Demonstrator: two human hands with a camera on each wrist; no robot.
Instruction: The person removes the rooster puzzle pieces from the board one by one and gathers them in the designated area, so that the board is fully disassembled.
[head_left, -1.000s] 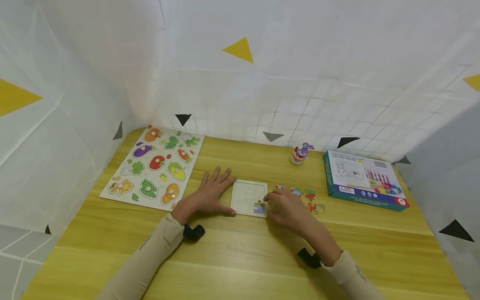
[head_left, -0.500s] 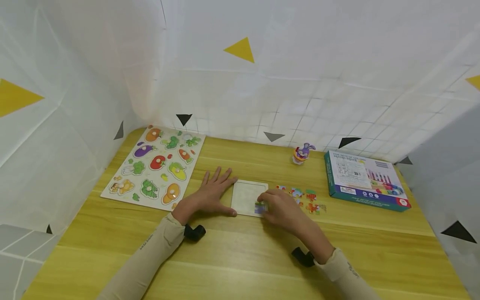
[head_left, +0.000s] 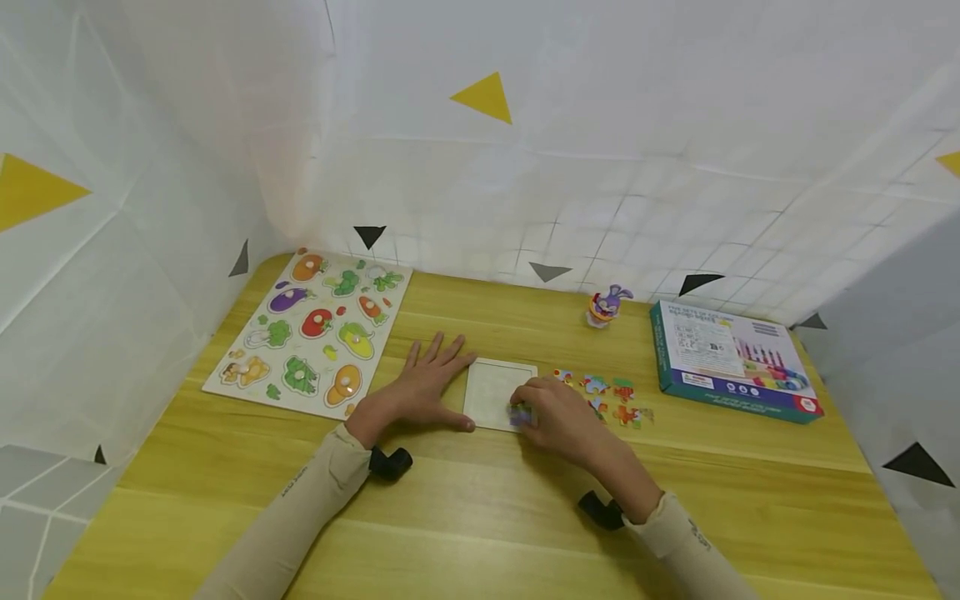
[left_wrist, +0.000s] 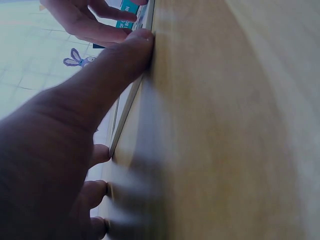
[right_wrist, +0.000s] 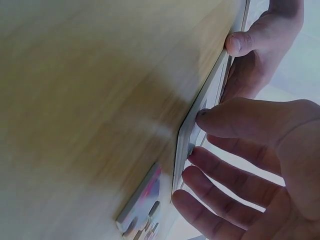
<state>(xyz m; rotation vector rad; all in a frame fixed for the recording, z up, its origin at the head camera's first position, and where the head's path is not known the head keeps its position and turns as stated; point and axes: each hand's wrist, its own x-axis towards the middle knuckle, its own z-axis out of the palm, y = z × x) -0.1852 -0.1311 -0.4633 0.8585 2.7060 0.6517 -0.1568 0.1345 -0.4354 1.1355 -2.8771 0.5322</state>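
A pale square puzzle tray (head_left: 491, 387) lies flat at the middle of the wooden table. My left hand (head_left: 423, 387) rests spread beside it, thumb and a fingertip against its left edge; the thumb (left_wrist: 135, 50) shows at the rim in the left wrist view. Over the tray's lower right corner, my right hand (head_left: 558, 417) pinches a purple-and-green puzzle piece (head_left: 519, 414) between thumb and fingers. Its thumb (right_wrist: 225, 117) reaches inside the rim in the right wrist view; the fingers partly hide the piece. Several colourful jigsaw pieces (head_left: 624, 388) lie right of the tray.
A vegetable knob-puzzle board (head_left: 311, 333) lies at the back left. Behind the loose pieces stands a small purple rabbit figure (head_left: 606, 306). A flat craft box (head_left: 735, 358) lies at the right. White sheeting (head_left: 420, 183) hangs along the table's back edge.
My right hand has moved left from the tray's right edge to over the piece in its lower right corner. The left hand stays in place.
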